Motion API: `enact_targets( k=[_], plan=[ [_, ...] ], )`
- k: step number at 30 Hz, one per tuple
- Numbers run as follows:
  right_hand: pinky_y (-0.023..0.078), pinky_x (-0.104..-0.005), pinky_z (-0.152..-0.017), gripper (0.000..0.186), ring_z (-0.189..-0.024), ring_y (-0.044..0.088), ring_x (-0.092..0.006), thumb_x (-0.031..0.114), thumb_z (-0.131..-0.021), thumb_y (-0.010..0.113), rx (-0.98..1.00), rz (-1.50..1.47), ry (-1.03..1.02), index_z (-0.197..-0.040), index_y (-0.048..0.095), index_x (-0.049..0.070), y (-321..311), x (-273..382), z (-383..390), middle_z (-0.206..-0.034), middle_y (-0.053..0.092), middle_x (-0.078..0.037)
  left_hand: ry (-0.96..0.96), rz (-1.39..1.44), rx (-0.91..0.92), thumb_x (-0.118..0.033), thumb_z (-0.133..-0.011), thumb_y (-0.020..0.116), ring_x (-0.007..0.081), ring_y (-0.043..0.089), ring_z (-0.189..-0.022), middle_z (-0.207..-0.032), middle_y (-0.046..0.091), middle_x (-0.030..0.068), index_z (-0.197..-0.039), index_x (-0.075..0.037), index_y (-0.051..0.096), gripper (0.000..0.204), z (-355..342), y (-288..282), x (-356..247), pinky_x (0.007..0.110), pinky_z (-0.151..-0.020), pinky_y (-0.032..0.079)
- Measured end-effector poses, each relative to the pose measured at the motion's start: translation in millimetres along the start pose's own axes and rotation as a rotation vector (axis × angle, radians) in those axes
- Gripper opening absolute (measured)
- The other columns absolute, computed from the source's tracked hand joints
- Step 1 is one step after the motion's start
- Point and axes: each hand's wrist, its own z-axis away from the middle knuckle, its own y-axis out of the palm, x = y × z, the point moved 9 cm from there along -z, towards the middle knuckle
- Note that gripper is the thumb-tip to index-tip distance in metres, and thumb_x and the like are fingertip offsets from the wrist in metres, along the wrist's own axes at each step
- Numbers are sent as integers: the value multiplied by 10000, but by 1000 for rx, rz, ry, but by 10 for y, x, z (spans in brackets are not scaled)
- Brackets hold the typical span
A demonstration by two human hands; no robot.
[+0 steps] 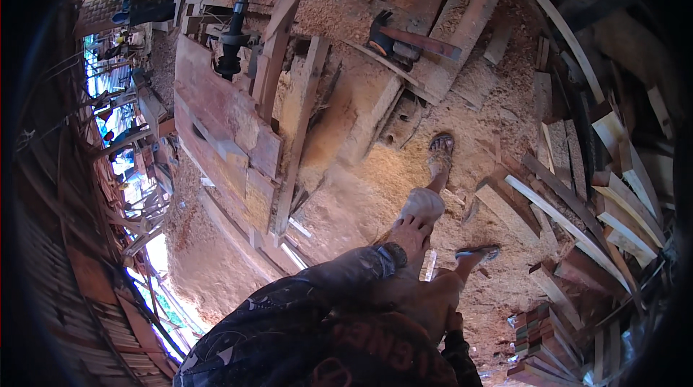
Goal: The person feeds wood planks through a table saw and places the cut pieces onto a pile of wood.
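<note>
My left hand [410,235] lies on my bent left leg, by the pale cloth [422,205] at the knee. Its fingers are stretched out and it holds nothing that I can see. A watch or band [394,257] circles that wrist. Low in the picture, beside my right leg, my right hand [453,322] shows only in part, dark, with its fingers hidden. Ahead, a hammer-like tool [380,32] with a dark head and wooden handle rests on boards. A black power tool [232,37] lies farther left against the planks.
Sawdust covers the ground around my sandalled feet [440,145]. Wide reddish boards [224,102] lie to the left, and a long plank [299,134] runs beside them. Wood offcuts [570,235] are heaped on the right. Another board [462,33] slants at the far side.
</note>
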Motion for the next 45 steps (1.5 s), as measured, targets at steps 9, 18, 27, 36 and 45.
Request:
enact_targets(
  k=[9,18,27,36,45],
  plan=[
    [493,-585,-778,624,-905,618,-509,586,-998,268,1,-64,36,-1150,615,90,-187,253,235,-936,626,-338,14,12,-12,-266,-864,613,325,477,-1174,-1317,536,131,-1181,-106,634,356,-47,-63,9,491,-964,426],
    [480,-469,-914,955,-1124,608,-425,723,-842,503,38,-359,242,-1144,558,-181,-336,350,432,-1141,620,-359,13,6,23,-269,-866,619,328,475,-1173,-1290,541,134,-1180,-105,625,354,-71,-63,29,490,-975,414],
    [468,-477,-917,960,-1112,611,-431,740,-855,468,49,-329,217,-1117,569,-179,-314,341,400,-1128,619,-367,22,2,-27,-270,-852,628,316,484,-1162,-1271,550,118,-1143,-113,643,331,-54,-103,-2,490,-950,431],
    [519,-502,-805,909,-951,675,-424,716,-890,394,8,-195,74,-1027,621,-154,-290,134,23,-998,673,-326,50,-88,-81,-276,-851,620,313,482,-1172,-1233,559,111,-1101,-108,662,304,48,128,-23,480,-945,438],
    [480,-461,-859,777,-999,605,-370,638,-929,473,-196,-491,67,-1102,490,-119,-815,-743,-93,-1080,616,-292,-57,122,-339,-245,-846,619,343,518,-1118,-1141,582,135,-1022,-70,668,253,599,818,-270,491,-927,451]
  ],
)
